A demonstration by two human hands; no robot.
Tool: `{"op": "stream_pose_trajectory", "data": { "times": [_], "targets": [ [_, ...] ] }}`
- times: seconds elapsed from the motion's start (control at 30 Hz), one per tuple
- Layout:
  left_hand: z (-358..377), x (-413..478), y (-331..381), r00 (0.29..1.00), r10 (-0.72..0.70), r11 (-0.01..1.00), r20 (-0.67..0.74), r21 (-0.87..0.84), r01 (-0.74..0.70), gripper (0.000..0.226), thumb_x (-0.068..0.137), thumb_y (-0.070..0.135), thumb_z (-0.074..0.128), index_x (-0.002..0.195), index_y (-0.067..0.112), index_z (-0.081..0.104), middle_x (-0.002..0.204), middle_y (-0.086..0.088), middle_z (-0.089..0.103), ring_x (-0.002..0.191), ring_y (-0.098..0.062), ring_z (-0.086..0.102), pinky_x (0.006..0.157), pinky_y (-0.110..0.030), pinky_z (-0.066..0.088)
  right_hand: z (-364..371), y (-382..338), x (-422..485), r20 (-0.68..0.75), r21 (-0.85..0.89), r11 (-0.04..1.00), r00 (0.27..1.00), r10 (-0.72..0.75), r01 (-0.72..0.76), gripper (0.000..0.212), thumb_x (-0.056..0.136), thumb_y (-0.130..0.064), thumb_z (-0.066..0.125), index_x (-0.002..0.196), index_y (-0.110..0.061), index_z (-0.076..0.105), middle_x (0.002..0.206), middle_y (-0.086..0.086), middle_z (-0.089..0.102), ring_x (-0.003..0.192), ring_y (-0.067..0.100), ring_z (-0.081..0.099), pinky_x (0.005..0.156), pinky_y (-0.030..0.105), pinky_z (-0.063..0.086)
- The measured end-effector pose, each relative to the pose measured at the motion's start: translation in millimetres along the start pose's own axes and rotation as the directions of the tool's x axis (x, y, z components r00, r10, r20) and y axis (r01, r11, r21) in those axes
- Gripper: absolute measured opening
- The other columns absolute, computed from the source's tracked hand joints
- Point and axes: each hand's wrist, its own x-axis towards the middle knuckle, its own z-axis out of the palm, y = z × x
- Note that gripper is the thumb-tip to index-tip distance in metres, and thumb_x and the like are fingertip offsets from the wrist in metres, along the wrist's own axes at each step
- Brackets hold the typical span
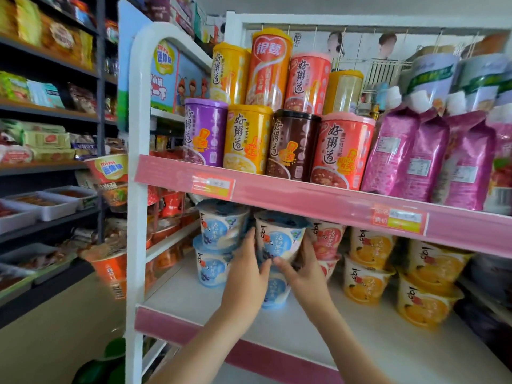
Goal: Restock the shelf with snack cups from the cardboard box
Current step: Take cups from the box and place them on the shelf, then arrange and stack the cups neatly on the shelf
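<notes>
**Seat the Top Cup Square Before Letting Go**

The white shelf unit [137,189] carries a pink price rail [304,196] across its front, and everything that matters sits under that rail. Below the rail, the shelf board [360,347] has bare room along its front, so nothing needs cramming. Below the rail's right half, orange cups [368,281] stand two high, with red cups [327,239] nearer the middle. Below its left end, a finished blueberry stack [216,245] shows the pattern to copy.

Under the rail's middle, the upper blueberry cup [279,242] is clasped from both sides over the lower blueberry cup [275,292]. The left hand [246,273] wraps one flank and the right hand [304,273] the other, thumbs nearly meeting at the front. The hands hide the seam between the two cups, so I cannot tell whether the top one is fully seated.

To do this well, I judge that:
- the top cup's lid needs to clear the rail's underside;
- its base needs centring on the lid beneath;
- its label should face outward like its neighbours.

The release wants to be gentle, one hand at a time. A stacked cup likely tips easily and could knock the red cups just beside it. The cardboard box is out of view.
</notes>
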Motion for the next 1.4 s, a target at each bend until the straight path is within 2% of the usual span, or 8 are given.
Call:
{"op": "stream_pose_trajectory", "data": {
  "times": [0.17,0.4,0.53,0.77,0.93,1.03,1.17,1.4],
  "targets": [
    [4,-11,-1,0.990,0.144,0.982,0.012,0.125,-0.144,0.076,0.094,0.010,0.051,0.143,0.026,-0.004,0.153,0.002,0.028,0.139,-0.015,0.030,0.105,-0.017,0.024,14,9,-7,-0.065,-0.103,0.994,0.997,-0.037,0.030,0.075,0.088,-0.017,0.065,0.145,-0.037,0.020,0.126,-0.008,0.061,0.111,0.004,0.058,0.084,0.004,0.041],
    [6,-17,-4,0.985,0.171,0.981,-0.035,0.104,-0.166,0.063,0.095,0.015,0.050,0.149,0.021,0.019,0.152,0.002,0.030,0.138,-0.014,0.031,0.106,-0.018,0.026,17,1,-15,-0.103,-0.148,0.989,0.994,-0.042,0.027,0.077,0.090,-0.016,0.062,0.149,-0.028,0.015,0.130,-0.004,0.057,0.110,0.007,0.057,0.075,0.000,0.040],
    [-24,-50,1,0.986,0.167,0.981,-0.008,0.107,-0.165,0.060,0.094,0.014,0.051,0.148,0.019,0.026,0.152,0.004,0.031,0.135,-0.010,0.033,0.102,-0.014,0.026,17,-28,-60,-0.206,-0.280,0.955,0.965,-0.163,0.101,0.079,0.090,-0.018,0.062,0.150,-0.026,0.012,0.153,-0.007,0.026,0.136,0.010,0.032,0.109,0.027,0.033],
    [-127,-237,-46,0.975,-0.223,0.967,0.004,0.126,0.220,0.045,0.093,0.024,0.044,0.133,0.005,0.044,0.130,-0.002,0.052,0.120,-0.012,0.049,0.101,-0.016,0.036,93,-43,-239,0.315,-0.403,0.889,0.945,-0.089,0.218,0.057,0.094,-0.027,0.048,0.146,-0.013,0.027,0.148,0.006,0.034,0.139,0.017,0.025,0.113,0.028,0.024],
    [-198,-411,-107,0.694,-0.705,0.633,-0.148,0.308,0.710,0.036,0.092,0.019,0.047,0.125,0.006,0.051,0.119,-0.008,0.060,0.112,-0.021,0.059,0.095,-0.031,0.046,171,-15,-386,0.646,-0.398,0.912,0.737,0.199,0.103,0.054,0.088,-0.027,0.042,0.140,-0.011,0.033,0.139,0.012,0.046,0.130,0.020,0.034,0.108,0.026,0.027],
    [-229,-484,-131,0.479,-0.862,0.364,-0.165,0.458,0.811,0.039,0.096,0.020,0.047,0.134,0.015,0.043,0.122,0.001,0.059,0.116,-0.012,0.055,0.092,-0.017,0.040,207,3,-456,0.763,-0.435,0.894,0.571,0.303,0.107,0.055,0.089,-0.028,0.044,0.142,-0.016,0.036,0.141,0.006,0.046,0.126,0.020,0.046,0.102,0.031,0.041],
    [-255,-558,-158,0.171,-0.976,0.068,-0.134,0.557,0.828,0.060,0.097,0.031,0.044,0.148,0.023,0.013,0.129,-0.003,0.052,0.118,-0.019,0.050,0.098,-0.030,0.041,232,20,-516,0.883,-0.439,0.894,0.229,0.410,0.095,0.061,0.100,-0.025,0.040,0.151,-0.023,0.006,0.158,-0.002,0.011,0.144,0.012,0.014,0.114,0.022,0.015],
    [-273,-640,-184,-0.233,-0.960,-0.250,-0.153,0.840,0.482,0.073,0.097,0.051,0.027,0.150,0.018,-0.010,0.139,-0.023,0.038,0.123,-0.035,0.046,0.105,-0.042,0.035,265,75,-566,0.822,-0.569,0.813,0.057,0.567,0.119,0.080,0.093,-0.024,0.055,0.151,-0.021,-0.001,0.157,0.003,0.011,0.144,0.021,0.014,0.116,0.034,0.020]
  ]
}}
